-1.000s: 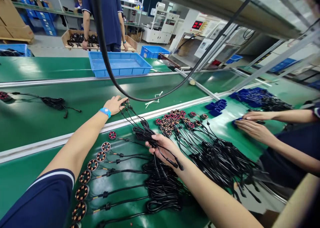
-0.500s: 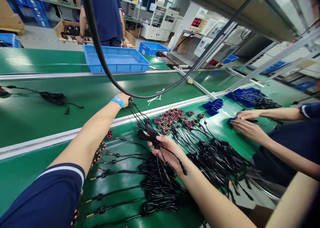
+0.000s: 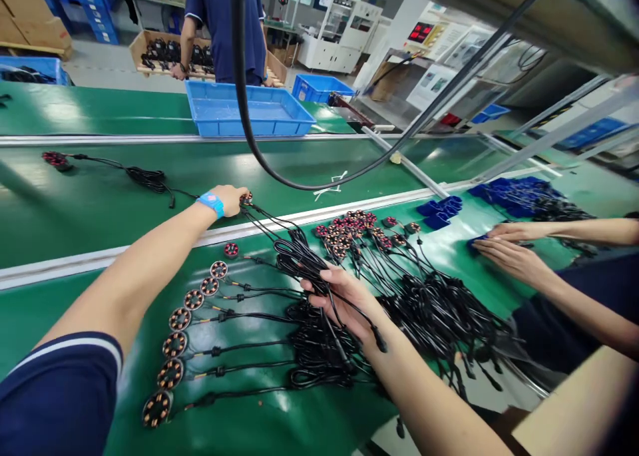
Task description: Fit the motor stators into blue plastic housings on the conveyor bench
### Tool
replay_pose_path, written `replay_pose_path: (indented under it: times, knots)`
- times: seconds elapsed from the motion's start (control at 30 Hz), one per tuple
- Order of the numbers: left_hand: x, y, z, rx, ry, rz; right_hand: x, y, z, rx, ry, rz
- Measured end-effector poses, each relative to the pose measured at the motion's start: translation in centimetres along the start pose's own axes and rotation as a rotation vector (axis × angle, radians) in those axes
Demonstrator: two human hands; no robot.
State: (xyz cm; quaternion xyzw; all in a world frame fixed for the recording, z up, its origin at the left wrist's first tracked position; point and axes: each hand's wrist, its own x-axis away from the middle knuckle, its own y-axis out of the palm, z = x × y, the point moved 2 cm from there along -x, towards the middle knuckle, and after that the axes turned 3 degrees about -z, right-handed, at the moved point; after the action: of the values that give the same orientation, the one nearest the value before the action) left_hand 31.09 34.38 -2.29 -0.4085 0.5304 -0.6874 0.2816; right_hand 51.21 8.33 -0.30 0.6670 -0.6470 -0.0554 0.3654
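My left hand (image 3: 228, 199), with a blue wristband, reaches out over the white rail and is closed on a round copper-wound coil (image 3: 245, 198) at the end of black cables. My right hand (image 3: 344, 296) grips the coiled bundle of those black cables (image 3: 299, 264) above the green table. A row of several coils (image 3: 192, 299) with cables lies laid out below my left arm. A heap of coils (image 3: 349, 233) and tangled cables (image 3: 439, 309) lies to the right.
A co-worker's hands (image 3: 509, 246) press on blue parts (image 3: 442, 210) at the right. One coil with cable (image 3: 144, 175) lies on the conveyor belt. A blue bin (image 3: 294, 120) stands beyond, a standing person (image 3: 219, 16) behind it. A thick black hose (image 3: 259, 150) hangs overhead.
My left hand has stayed at the rail holding the coil while my right hand kept its grip on the cable bundle; the lone coil on the belt has drifted right.
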Motion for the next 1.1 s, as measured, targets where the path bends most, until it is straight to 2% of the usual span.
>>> replay_pose_path:
  times: [0.1,0.2,0.27,0.33,0.4,0.5,0.6,0.67,0.73,0.77,0.8,0.83,0.9,0.93,1.0,1.1]
  knots:
    - [6.5,-0.6,-4.4,-0.028,-0.134,0.057,-0.4,2.2,0.2,0.052,0.054,-0.132]
    - [15.2,-0.7,-8.1,-0.055,-0.324,0.138,-1.7,4.4,0.6,0.150,0.117,-0.282]
    - [21.0,0.1,-9.5,-0.065,-0.469,0.169,-3.3,5.6,1.1,0.248,0.172,-0.380]
    - [25.7,1.7,-10.0,-0.041,-0.599,0.167,-5.2,6.8,1.5,0.366,0.224,-0.473]
    - [28.8,3.8,-10.1,-0.007,-0.692,0.141,-7.2,8.0,1.9,0.478,0.253,-0.562]
    - [31.1,6.7,-9.9,0.028,-0.781,0.086,-9.5,9.7,2.2,0.616,0.263,-0.668]
    - [32.5,7.7,-9.3,0.049,-0.828,0.045,-10.9,11.0,2.2,0.681,0.252,-0.700]
    - [33.3,6.9,-8.0,-0.007,-0.810,0.087,-11.6,11.5,2.0,0.677,0.238,-0.685]
    - [33.2,5.6,-5.4,-0.037,-0.620,0.194,-12.2,11.8,1.5,0.677,0.222,-0.656]
    - [32.7,5.0,-3.5,-0.014,-0.445,0.246,-12.5,12.0,1.1,0.683,0.215,-0.643]
    - [31.7,4.7,-1.4,0.071,-0.218,0.270,-12.8,12.3,0.8,0.692,0.208,-0.635]
    - [30.3,4.6,0.7,0.163,-0.014,0.236,-13.0,12.5,0.4,0.703,0.202,-0.631]
    - [26.5,5.1,4.2,0.209,0.271,0.205,-13.3,13.0,-0.2,0.736,0.207,-0.636]
    - [24.2,5.6,5.4,0.196,0.329,0.198,-13.5,13.3,-0.4,0.757,0.217,-0.640]
    - [19.6,6.7,6.1,0.192,0.320,0.206,-13.8,13.7,-0.7,0.781,0.225,-0.648]
    - [15.3,8.0,5.1,0.201,0.270,0.215,-14.3,13.9,-0.8,0.770,0.197,-0.671]
